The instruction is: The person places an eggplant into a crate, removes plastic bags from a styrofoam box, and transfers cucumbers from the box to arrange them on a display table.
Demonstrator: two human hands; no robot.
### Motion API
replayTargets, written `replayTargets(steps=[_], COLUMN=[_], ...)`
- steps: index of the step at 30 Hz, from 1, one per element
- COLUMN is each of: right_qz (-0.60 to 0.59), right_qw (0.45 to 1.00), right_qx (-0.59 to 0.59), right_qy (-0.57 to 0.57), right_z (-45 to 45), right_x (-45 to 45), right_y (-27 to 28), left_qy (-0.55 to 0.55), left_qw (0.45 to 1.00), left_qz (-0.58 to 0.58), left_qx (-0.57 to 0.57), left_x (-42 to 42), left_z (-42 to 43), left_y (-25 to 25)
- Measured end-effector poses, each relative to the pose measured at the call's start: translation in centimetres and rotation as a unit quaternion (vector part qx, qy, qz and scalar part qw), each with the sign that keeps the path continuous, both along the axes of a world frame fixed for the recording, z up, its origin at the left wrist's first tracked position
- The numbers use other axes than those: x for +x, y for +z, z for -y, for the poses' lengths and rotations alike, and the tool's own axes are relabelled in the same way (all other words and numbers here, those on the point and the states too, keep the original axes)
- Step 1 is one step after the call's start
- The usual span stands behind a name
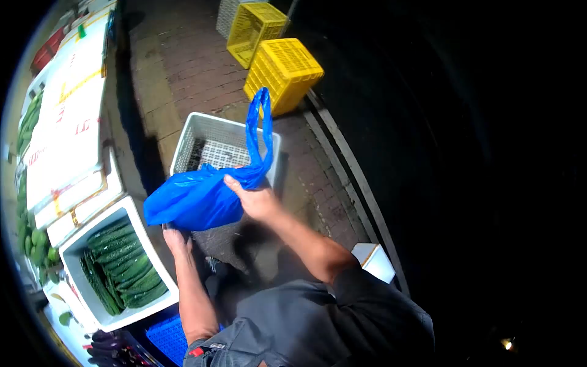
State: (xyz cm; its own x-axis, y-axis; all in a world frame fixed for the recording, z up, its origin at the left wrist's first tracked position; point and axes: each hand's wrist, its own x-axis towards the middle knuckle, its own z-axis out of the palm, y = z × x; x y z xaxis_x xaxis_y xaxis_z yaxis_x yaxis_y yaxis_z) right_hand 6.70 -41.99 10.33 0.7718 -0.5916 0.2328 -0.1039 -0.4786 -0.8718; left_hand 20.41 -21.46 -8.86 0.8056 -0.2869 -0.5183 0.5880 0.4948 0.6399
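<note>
A blue plastic bag (199,199) hangs across both hands, its looped handles sticking up at the right. My right hand (254,199) grips the bag near the base of the handles, thumb on top. At the bag's lower left edge is my left hand (176,237), its fingers partly hidden under the plastic and closed on it. Behind the bag stands a white perforated crate (229,150), partly covered by it. To the left of my left hand, a white foam box (168,275) holds several long green cucumbers (125,263).
Two yellow crates (284,70) lie on the brick paving at the top. White foam boxes (67,116) line the left side, with green vegetables (40,248) beyond. Eggplants (110,348) and a blue crate (168,339) are at lower left. A kerb (348,162) runs along the right.
</note>
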Motion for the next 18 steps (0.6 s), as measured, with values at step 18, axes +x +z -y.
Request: replayTargets(steps=[18], right_qz=[0.064], right_qw=[0.767], right_qx=[0.196], right_qy=[-0.608], right_z=[37.5], right_x=[-67.9], right_y=[-8.8], left_qy=[-0.471], left_qw=[0.813], left_qz=[0.333], left_qx=[-0.082], left_x=[-49.4], left_z=[69.3], left_y=[21.0])
